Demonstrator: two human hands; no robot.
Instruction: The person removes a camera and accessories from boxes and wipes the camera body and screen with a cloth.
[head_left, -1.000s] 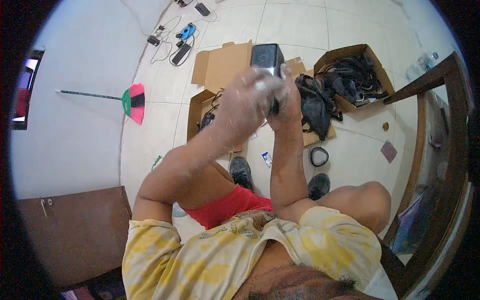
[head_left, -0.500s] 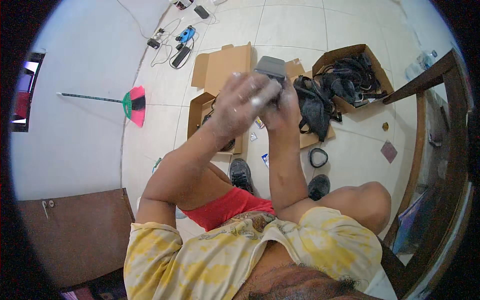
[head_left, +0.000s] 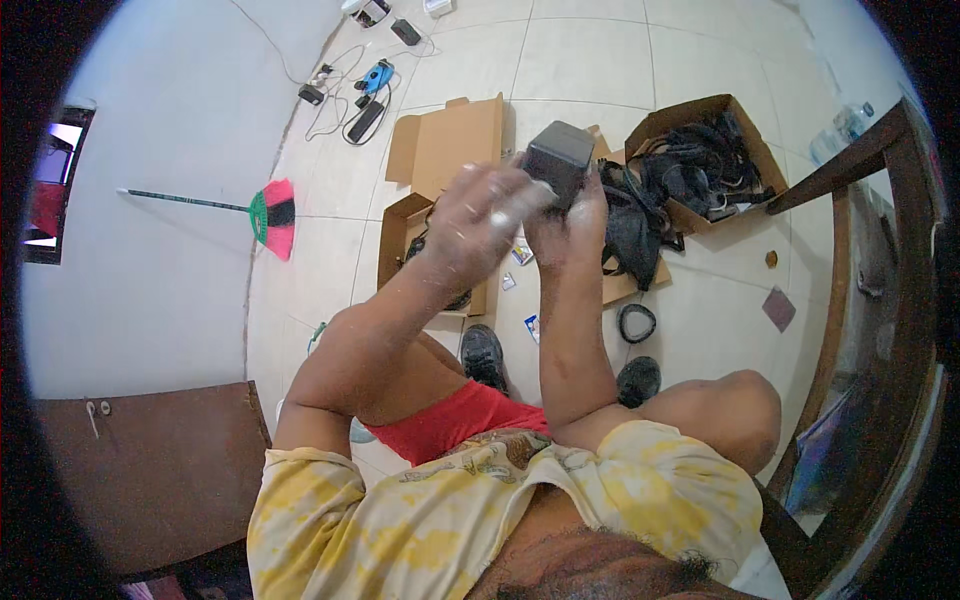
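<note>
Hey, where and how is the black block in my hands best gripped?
The black block is probably best held by its opposite sides, coming from the right, where your right hand seems to support it. Its boxy shape and straight edges should suit a grip there. Your blurred left hand overlaps its near left.

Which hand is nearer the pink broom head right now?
Left. The left hand is right of the pink broom head; the right hand, holding a black block, is farther right.
</note>
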